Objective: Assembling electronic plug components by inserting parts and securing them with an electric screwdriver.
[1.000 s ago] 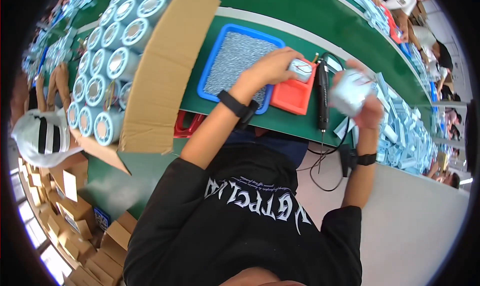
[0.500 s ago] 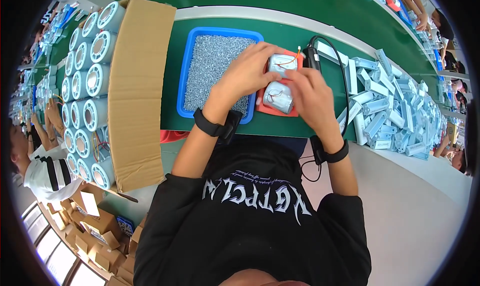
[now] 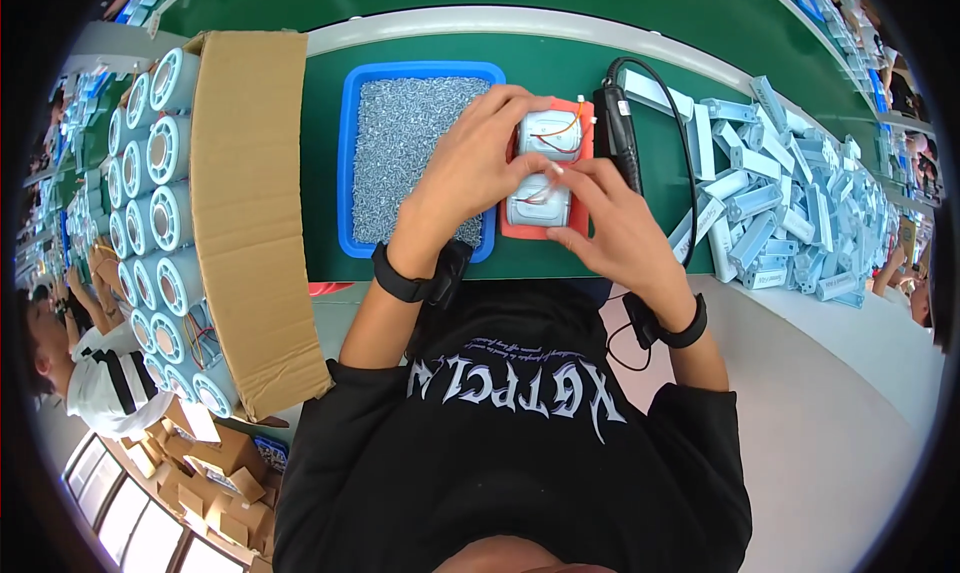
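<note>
The red holder (image 3: 524, 232) lies on the green bench (image 3: 420, 48), and two pale blue parts with thin wires sit in it: the far part (image 3: 550, 133) and the near part (image 3: 540, 212). The left hand (image 3: 475, 163) comes over the holder from its left side, fingers at the far part, thumb reaching toward the near part. The right hand (image 3: 622, 225) is at the right side of the holder, its thumb and forefinger apart beside the near part. If either hand is pinching a wire, I cannot tell. Just left of the holder is a blue tray (image 3: 347, 163) of small metal pieces; farther left, a cardboard box (image 3: 255, 203). Just right of the holder lies a black power screwdriver (image 3: 617, 133).
</note>
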### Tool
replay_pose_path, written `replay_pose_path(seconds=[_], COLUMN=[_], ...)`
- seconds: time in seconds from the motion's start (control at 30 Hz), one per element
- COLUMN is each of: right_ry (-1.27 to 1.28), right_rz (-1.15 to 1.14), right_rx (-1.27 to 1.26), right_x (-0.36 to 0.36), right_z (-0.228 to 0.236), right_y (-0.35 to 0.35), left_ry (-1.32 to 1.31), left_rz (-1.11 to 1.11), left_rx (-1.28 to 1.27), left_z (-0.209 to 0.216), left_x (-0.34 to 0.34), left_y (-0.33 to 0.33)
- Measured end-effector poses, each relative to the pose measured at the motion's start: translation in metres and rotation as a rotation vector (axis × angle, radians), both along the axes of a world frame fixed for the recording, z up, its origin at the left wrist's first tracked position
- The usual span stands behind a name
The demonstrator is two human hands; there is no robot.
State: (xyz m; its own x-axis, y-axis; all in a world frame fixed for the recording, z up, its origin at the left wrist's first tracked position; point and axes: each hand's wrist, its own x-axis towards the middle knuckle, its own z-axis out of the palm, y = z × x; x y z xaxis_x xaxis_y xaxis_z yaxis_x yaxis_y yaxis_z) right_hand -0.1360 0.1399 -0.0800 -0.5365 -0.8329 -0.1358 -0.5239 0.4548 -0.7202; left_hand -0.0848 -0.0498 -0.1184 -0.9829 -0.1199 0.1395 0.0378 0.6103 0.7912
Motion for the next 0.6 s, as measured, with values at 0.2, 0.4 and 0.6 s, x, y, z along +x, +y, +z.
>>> replay_pose_path(seconds=[0.2,0.4,0.6], right_ry=[0.376,0.228,0.627], right_rz=[0.044,0.025,-0.078], right_rx=[0.001,0.147,0.288], right_x=[-0.001,-0.035,-0.17], right_z=[-0.006,0.031,0.008], right_y=[0.006,0.028,0.052], left_ry=[-0.113,0.088,0.205], left_rz=[0.014,0.048,0.055], left_rx=[0.063,-0.042,-0.061], left_z=[0.022,0.002,0.013], left_x=[-0.005,-0.004,-0.007], left_y=[0.005,0.009,0.018])
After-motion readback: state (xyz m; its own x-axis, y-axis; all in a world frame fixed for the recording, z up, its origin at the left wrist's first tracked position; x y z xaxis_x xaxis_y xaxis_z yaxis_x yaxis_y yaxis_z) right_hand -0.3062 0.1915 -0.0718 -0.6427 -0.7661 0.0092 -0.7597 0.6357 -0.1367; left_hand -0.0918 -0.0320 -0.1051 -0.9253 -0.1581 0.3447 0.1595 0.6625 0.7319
